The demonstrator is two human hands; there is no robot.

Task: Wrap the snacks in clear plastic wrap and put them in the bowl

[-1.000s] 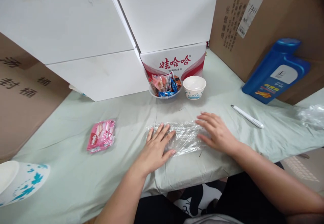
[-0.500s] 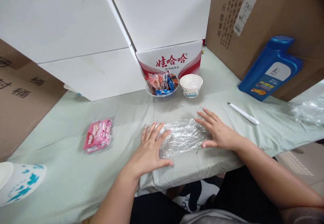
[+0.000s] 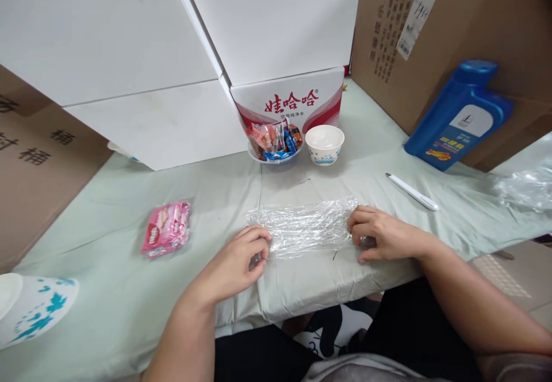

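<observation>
A crinkled sheet of clear plastic film [image 3: 310,229] lies across the cloth in front of me, folded into a long strip. My left hand [image 3: 241,258] is at its left end, fingers curled in and closed on the film's edge. At the opposite end my right hand [image 3: 382,235] has its fingers bent round the film, with the thumb tucked below. The exact pinch of either hand is partly hidden by the fingers. Beyond the film stand a bowl of wrapped snacks [image 3: 276,155] and a white paper bowl [image 3: 325,146].
A pink snack packet [image 3: 167,229] lies to the left, near a tipped paper cup [image 3: 41,310]. On the right are a white utility knife [image 3: 411,191], a blue bottle [image 3: 459,117] and crumpled clear plastic [image 3: 528,189]. White boxes [image 3: 280,25] and a cardboard carton [image 3: 397,42] stand behind.
Both hands had spread fingers over the film; now their fingers are curled at its two ends. The left moved left, the right slightly right and nearer me. The film looks longer and narrower.
</observation>
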